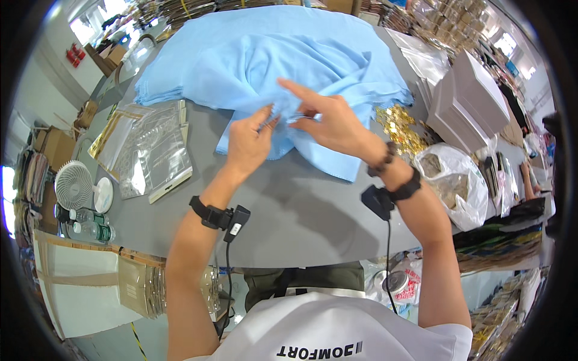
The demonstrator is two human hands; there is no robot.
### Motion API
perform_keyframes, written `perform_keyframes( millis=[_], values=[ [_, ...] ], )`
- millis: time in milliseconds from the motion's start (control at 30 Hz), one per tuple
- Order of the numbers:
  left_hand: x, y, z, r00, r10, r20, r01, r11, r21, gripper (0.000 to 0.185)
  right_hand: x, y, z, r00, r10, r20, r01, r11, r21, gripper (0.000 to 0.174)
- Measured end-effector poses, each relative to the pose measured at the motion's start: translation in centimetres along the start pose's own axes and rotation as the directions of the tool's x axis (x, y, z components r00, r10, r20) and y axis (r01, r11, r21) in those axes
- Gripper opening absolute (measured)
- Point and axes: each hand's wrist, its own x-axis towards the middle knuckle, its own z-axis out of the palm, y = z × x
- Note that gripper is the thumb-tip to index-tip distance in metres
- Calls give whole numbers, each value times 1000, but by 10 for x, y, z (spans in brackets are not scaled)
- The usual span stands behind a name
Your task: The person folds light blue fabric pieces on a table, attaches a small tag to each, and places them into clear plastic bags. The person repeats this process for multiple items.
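Observation:
A large light-blue cloth [316, 58] with stitched edges lies in loose folds over a flat stack of the same blue fabric [167, 58]. My left hand [250, 140] pinches the cloth's edge between thumb and fingers. Just to its right, my right hand [334, 119] also grips a bit of the cloth between thumb and fingers, its index finger stretched out forward. A short stretch of bunched fabric runs between the two hands. Below them, two corners of the cloth hang down onto the grey table [289, 216]. Each wrist wears a black strap with a small cabled device.
Clear plastic packaging sleeves [158, 153] lie left, near a white fan [74, 185] and water bottles [92, 231]. On the right are gold sequin-like pieces [399, 128], a stack of white card [469, 104] and a white plastic bag [456, 180]. Farther right, another person's arm shows.

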Motion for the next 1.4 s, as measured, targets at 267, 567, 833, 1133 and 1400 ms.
perform_keyframes(
  millis=[267,567,833,1133,1400],
  values=[
    [-33,-27,-25,949,-276,-156,313,888,338,39,-62,-39,-61,689,-41,-723,202,970,138,20],
    [-84,47,-264,923,-56,-380,-195,785,-589,47,-196,-89,-184,414,-148,-898,109,988,-113,32],
    [47,27,-261,896,-419,-146,367,885,-285,37,-61,12,-148,676,474,-565,-60,799,598,24],
    [-53,104,-325,795,215,-567,-125,973,194,52,-168,-41,-172,677,102,-729,429,750,504,18],
    [-219,72,-269,924,-377,64,362,917,167,21,-322,-39,-79,807,490,-330,-339,841,422,18]
  ],
)
